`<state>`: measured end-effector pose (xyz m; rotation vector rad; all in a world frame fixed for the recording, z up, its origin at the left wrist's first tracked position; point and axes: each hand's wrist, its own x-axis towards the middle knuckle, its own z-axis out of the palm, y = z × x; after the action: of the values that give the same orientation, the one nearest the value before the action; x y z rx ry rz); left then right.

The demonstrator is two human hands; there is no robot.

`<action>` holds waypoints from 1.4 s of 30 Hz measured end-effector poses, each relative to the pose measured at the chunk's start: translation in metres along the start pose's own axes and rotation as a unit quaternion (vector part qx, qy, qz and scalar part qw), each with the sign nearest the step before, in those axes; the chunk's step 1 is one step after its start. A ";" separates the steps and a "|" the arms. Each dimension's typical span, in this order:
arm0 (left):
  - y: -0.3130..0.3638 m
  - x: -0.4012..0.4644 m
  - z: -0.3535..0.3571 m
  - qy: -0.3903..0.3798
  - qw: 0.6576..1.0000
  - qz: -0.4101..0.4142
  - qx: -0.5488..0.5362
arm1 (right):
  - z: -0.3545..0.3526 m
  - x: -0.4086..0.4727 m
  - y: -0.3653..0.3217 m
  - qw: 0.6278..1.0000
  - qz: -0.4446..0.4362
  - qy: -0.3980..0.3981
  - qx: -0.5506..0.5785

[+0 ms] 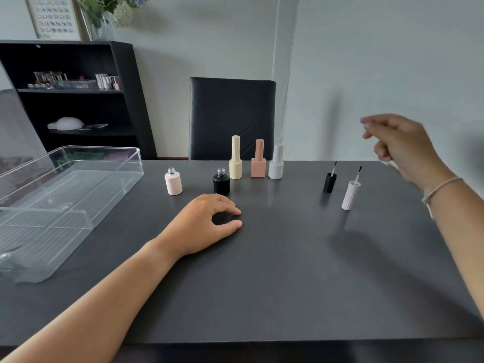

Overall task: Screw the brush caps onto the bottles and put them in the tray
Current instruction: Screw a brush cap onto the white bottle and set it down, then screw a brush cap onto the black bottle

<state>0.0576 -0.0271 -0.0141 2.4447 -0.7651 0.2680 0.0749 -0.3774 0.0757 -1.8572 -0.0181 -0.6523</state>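
Dark grey table [288, 271], seen from my head. My left hand [201, 226] rests palm-down on it, fingers loosely curled with thumb and forefinger tips apart, holding nothing; it lies just in front of the black bottle [221, 181]. To that bottle's left stands the pink bottle [173, 182]; both necks are bare. Behind them, in a row, three capped bottles: cream [235, 158], peach [258, 159], white [276, 163]. To the right, well apart from the open bottles, two brush caps stand brush-up: black cap [329, 180] and pink cap [351, 193]. My right hand [400, 148] is raised above and behind the caps, blurred, fingers half curled; whether it grips anything I cannot tell. The clear tray [78, 205] sits at the table's left edge. A black chair [231, 116] faces me; a dark shelf [123, 82] stands at left.
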 end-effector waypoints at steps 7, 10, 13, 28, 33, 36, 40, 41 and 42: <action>0.000 0.000 0.000 0.000 1.000 -0.005 0.001 | -0.006 -0.001 0.068 0.975 0.155 -0.155 -0.017; -0.001 0.000 0.000 0.003 1.000 -0.008 -0.004 | -0.001 0.001 0.069 0.964 0.159 -0.214 -0.018; -0.001 0.000 0.000 0.006 1.000 -0.010 -0.005 | 0.003 0.003 0.067 0.956 0.157 -0.249 -0.017; 0.001 -0.001 0.000 0.008 1.000 -0.006 0.003 | 0.007 0.008 0.073 0.943 0.174 -0.277 -0.063; 0.001 -0.001 -0.001 0.007 1.000 -0.008 0.006 | 0.007 0.012 0.072 0.933 0.188 -0.298 -0.071; 0.002 -0.001 0.000 0.008 1.000 -0.007 0.008 | 0.007 0.013 0.070 0.928 0.176 -0.319 -0.080; 0.002 0.000 0.000 0.011 1.000 -0.006 0.007 | 0.012 0.011 0.065 0.921 0.138 -0.350 -0.099; 0.002 0.000 0.000 0.010 1.000 -0.006 0.008 | 0.013 0.011 0.065 0.923 0.136 -0.345 -0.099; 0.002 0.000 0.000 0.009 1.000 -0.007 0.008 | 0.014 0.010 0.065 0.926 0.136 -0.339 -0.098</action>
<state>0.0561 -0.0286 -0.0129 2.4585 -0.7412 0.2922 0.1101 -0.3935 0.0206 -2.1468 -0.1488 0.2109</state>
